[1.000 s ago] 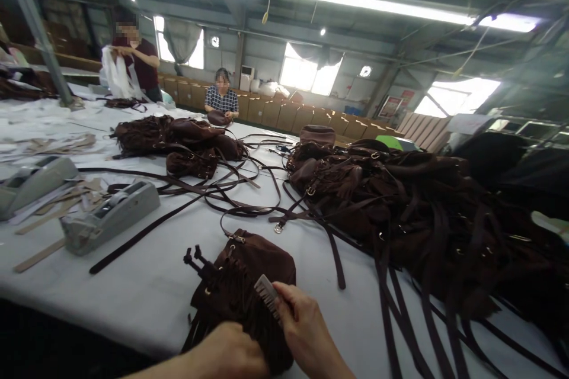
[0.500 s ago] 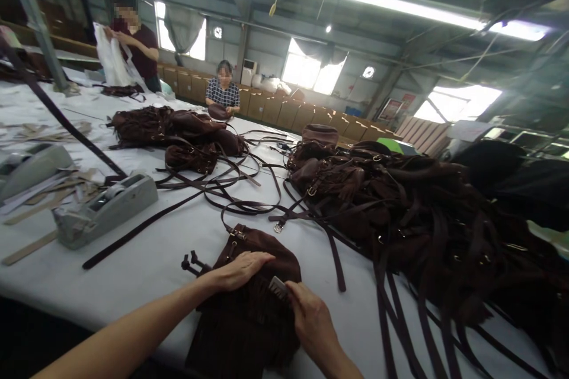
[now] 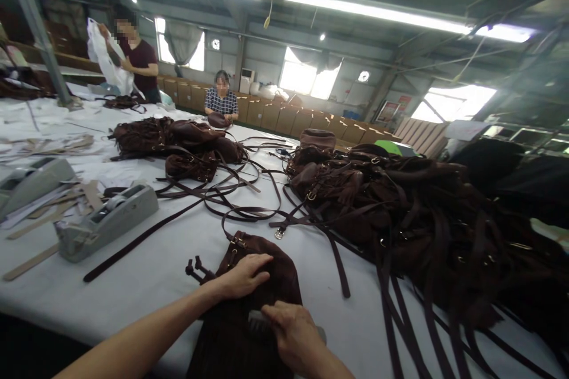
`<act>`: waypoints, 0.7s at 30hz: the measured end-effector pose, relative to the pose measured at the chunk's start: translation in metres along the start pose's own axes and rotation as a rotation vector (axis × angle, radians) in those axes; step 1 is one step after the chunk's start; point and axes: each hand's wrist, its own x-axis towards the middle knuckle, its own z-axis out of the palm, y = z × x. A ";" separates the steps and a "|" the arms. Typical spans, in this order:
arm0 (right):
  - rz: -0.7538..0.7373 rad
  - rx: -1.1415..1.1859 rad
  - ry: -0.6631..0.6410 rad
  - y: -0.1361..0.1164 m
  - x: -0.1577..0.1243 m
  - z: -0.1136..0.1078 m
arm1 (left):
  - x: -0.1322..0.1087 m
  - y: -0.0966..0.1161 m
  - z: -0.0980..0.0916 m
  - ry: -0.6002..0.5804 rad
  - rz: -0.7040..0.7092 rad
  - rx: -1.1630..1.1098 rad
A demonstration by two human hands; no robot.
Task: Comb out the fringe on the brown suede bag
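Fingers (image 3: 274, 311) of the right hand (image 3: 296, 331) are pinching a grey comb (image 3: 256, 318), and it's right over the lower front of the dark brown bag (image 3: 280, 266)! That bag lies on the white counter (image 3: 151, 290), its long axis running away from the body, while the comb sits crosswise to it, teeth towards the bag's near end. Glare and dark suede make it hard to tell whether those teeth touch the fringe.

Left hand (image 3: 243, 275) now: palm flat on the bag's upper part, fingers lying together, thumb parted from them, just beyond the comb. So the right hand is nearer the bag's low end, the left nearer its buckled top.

And look at the change: half a second ago the comb is up by the bag's right side; now it's lower and further left, with the left palm in much the same spot. To the right of the bag, the heap of brown bags (image 3: 355, 207) sits unmoved.
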 end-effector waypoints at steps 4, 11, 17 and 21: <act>-0.052 0.056 -0.011 -0.001 -0.011 0.003 | -0.005 0.009 -0.002 0.085 0.025 0.337; -0.122 0.280 0.168 0.008 -0.035 0.013 | -0.028 0.020 0.007 0.072 -0.101 0.567; 0.242 0.563 0.570 0.032 -0.033 -0.022 | -0.061 0.005 -0.022 0.339 -0.390 0.417; 0.537 0.845 0.857 0.053 -0.019 -0.028 | -0.081 -0.012 -0.022 0.245 -0.512 0.158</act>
